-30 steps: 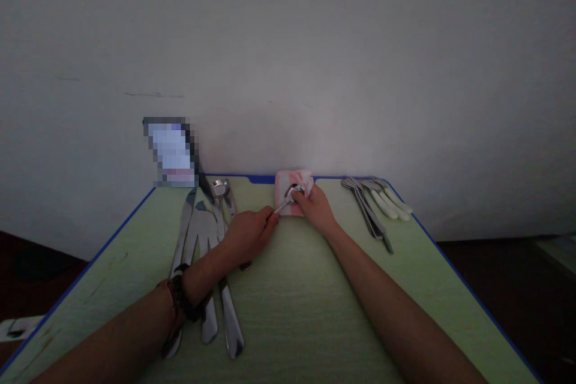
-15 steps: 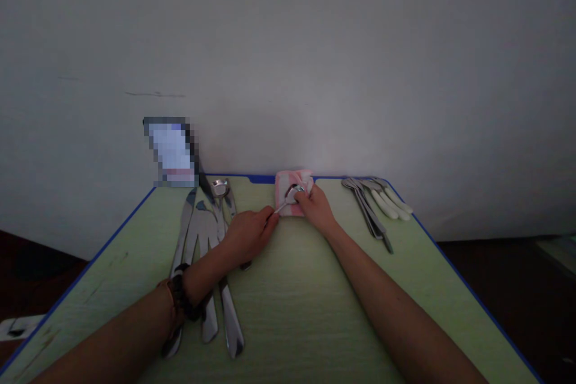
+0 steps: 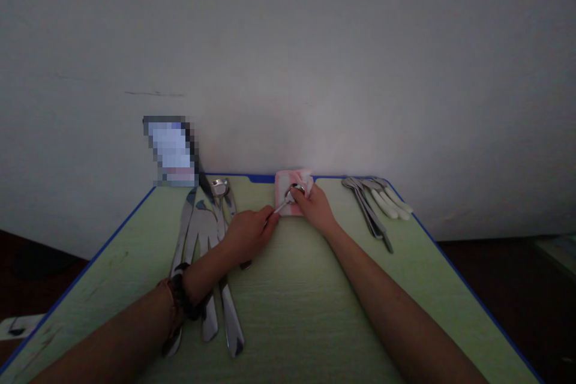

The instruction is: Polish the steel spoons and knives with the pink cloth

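Observation:
Over the far middle of the table, my left hand (image 3: 254, 233) is closed round the handle of a metal spoon (image 3: 288, 197). The bowl of this spoon points away to the right and lies against a folded pink and white cloth (image 3: 281, 183). My right hand (image 3: 317, 207) pinches the cloth's right side, with its thumb over the spoon's bowl. The other fingers of that hand are mostly hidden behind the cloth and thumb. Under and beside my left forearm lie large pieces of metal cutlery, among them a knife (image 3: 183, 234), a fork (image 3: 204, 222) and a ladle-like spoon (image 3: 220, 187).
A blurred-out phone-like screen (image 3: 173, 147) leans against the wall (image 3: 288, 60) at the back left. Several metal utensils (image 3: 366, 210) and a few white-handled ones (image 3: 384, 203) lie at the back right. The green table (image 3: 297, 312) has a blue edge.
My right thumb has shifted slightly left across the spoon's bowl. My left hand, the cloth and the other cutlery stay where they were.

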Demonstrator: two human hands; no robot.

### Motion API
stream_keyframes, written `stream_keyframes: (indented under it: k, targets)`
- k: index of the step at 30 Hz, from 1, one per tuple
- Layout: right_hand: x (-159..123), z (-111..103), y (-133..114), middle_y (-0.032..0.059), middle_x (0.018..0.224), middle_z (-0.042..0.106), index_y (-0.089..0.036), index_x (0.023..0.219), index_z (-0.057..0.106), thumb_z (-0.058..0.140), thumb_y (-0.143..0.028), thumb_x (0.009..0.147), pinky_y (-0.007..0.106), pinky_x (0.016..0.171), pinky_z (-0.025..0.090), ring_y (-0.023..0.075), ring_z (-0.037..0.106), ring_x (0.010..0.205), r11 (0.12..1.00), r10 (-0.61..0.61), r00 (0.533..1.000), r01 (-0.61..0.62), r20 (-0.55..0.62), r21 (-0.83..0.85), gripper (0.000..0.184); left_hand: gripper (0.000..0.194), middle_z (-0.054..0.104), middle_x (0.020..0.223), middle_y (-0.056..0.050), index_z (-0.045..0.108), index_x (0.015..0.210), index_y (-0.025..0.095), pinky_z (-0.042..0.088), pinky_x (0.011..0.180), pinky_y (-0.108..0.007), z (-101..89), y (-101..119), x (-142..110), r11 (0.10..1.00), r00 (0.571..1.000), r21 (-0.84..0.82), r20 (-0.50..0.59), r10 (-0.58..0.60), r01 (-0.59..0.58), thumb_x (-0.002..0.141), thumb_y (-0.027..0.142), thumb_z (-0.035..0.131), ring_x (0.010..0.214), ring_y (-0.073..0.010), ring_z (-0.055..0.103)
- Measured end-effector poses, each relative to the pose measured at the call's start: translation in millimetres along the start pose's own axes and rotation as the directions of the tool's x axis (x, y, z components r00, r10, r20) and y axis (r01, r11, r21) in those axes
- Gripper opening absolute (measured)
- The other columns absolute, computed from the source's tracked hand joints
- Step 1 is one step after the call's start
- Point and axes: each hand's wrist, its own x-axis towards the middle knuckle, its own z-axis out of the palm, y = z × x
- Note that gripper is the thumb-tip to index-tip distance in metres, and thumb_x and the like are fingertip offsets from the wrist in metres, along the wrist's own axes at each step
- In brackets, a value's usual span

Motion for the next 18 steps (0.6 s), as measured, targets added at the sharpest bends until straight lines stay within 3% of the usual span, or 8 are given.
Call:
stream_keyframes:
  k: [18]
  targets:
    - [-0.5, 0.4, -0.4, 0.0028, 0.075, 0.063, -0.018, 0.080, 0.058, 0.048, -0.032, 0.079, 0.029, 0.070, 0.041, 0.0181, 0.056, 0.073, 1.000, 0.008, 1.000, -0.008, -0.004, 0.002, 0.018, 0.035, 0.070, 0.082, -0.009, 0.056, 0.096, 0.018, 0.044, 0.068, -0.031, -2.6, 0.9, 0.1, 1.000, 1.000, -0.021, 0.017, -0.003, 0.004, 0.096, 0.036, 0.025, 0.078, -0.0240, 0.067]
